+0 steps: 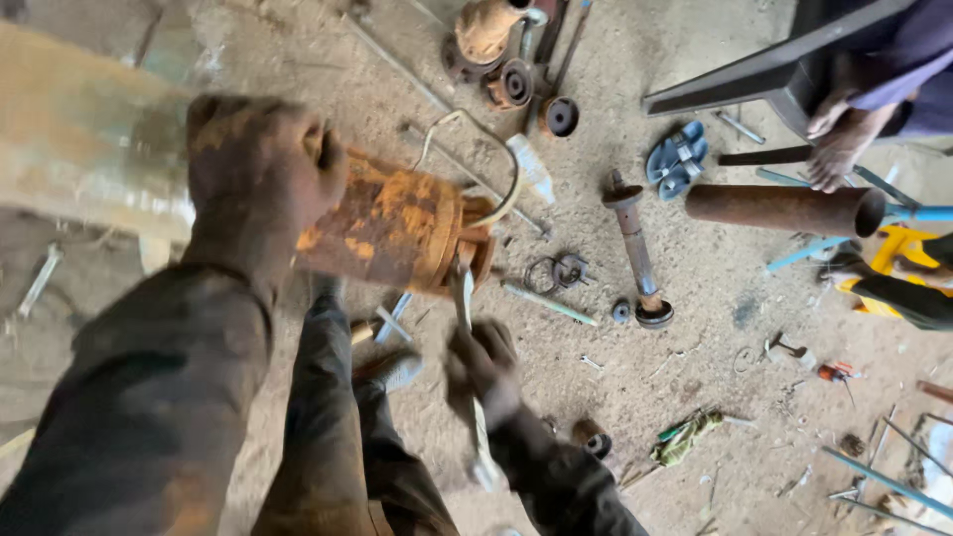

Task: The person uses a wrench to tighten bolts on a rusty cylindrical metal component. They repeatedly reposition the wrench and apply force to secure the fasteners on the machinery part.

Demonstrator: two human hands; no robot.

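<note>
The sandy workshop floor (695,328) spreads out beyond the fingers, littered with metal parts. Nearest the camera, the person's left hand (260,174) is clamped over the top of a rusty orange cylinder (392,226), fingers wrapped closed around it, holding it up off the floor at a tilt. A bent wire handle (496,164) arcs over the cylinder's far end, just past those fingers.

Below and to the right, the right hand (483,369) has its fingers closed around a long pale metal tool (467,318) (blurred, so I cannot tell what kind), whose upper end touches the cylinder's flanged end.

Well beyond the right-hand fingers lies a rusty brown pipe (784,208) on the floor, with another person's hand (839,149) just above it. Between that pipe and the cylinder stands a slim rusty shaft (637,253) with a round foot. A pair of blue sandals (677,157) sits beside its upper end. Close under the cylinder's end lie small metal rings (558,271). Farther off, past the wire handle, a white plastic bottle (531,169) lies on the sand.
</note>
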